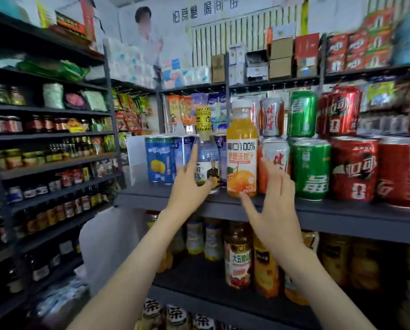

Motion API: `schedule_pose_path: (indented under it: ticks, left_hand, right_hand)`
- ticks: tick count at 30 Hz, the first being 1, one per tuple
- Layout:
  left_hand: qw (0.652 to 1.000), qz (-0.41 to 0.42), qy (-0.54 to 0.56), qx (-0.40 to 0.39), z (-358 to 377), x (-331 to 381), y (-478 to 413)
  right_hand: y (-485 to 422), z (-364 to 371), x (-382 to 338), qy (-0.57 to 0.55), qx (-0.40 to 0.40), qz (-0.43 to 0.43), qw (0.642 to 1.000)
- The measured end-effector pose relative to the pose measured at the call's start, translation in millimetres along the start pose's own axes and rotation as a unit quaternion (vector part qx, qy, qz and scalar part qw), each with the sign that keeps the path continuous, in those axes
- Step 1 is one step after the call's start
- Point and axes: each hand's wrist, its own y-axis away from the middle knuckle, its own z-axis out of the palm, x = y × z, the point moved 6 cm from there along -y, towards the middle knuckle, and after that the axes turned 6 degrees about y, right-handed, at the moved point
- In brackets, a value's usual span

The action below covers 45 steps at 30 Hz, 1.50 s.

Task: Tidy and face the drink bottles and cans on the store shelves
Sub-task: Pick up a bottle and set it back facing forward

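Dark grey metal, matte and flat-edged, makes up the shelf (342, 215) I am working at, and two bottles stand upright near its front edge, just beside each other. The clear bottle (207, 163) on the left is smooth see-through plastic with a rounded shoulder, a pale label and a yellow and black sleeve round its neck and cap. My left hand (188, 186) is against it. The forefinger lies straight up its left flank and the thumb rests on the lower front of the label, uncurled rather than clenched. What the other fingers do behind it I cannot tell. The orange juice bottle (242, 158) is a slightly waisted cylinder with a white cap, bright orange liquid at the shoulder and a glossy white label with fruit printed low down. My right hand (274, 210) is spread wide and holds nothing, its thumb tip at that bottle's base and its fingers reaching up in front of the white and orange cans (276, 151). Further right, stacked two high, sit shiny green cans (311, 167) and red cans (354, 167). Blue cans (159, 160) stand to the left.
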Motion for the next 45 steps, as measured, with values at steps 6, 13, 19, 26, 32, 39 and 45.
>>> schedule_pose_path:
  ticks: [6,13,19,26,32,39,45]
  left_hand:
    - [1.0,0.01,0.007,-0.008,9.9,-3.3,-10.4]
    - [0.999,0.014,0.035,0.039,-18.0,12.9,20.4]
    - [0.993,0.098,0.045,0.048,-42.7,74.0,72.1]
    - [0.979,0.176,0.047,-0.096,11.4,149.5,112.1]
    - [0.905,0.236,0.235,-0.264,110.7,259.4,170.1]
    - [0.806,0.2,0.368,-0.418,231.3,393.8,246.7]
    - [0.861,0.147,0.363,-0.323,305.0,471.2,267.0]
  right_hand:
    - [-7.9,14.9,-14.5,0.016,-0.01,-0.023,1.0]
    - [-13.7,18.3,-42.2,-0.057,-0.038,-0.032,0.997]
    - [-19.9,7.5,-58.1,-0.27,-0.125,0.043,0.954]
    - [4.4,-89.7,-16.0,-0.283,-0.109,0.081,0.95]
    - [48.4,-226.5,61.9,-0.244,-0.06,0.147,0.957]
    - [96.0,-420.7,165.1,-0.199,-0.023,0.209,0.957]
    - [111.0,-542.0,243.1,-0.131,0.01,0.231,0.964]
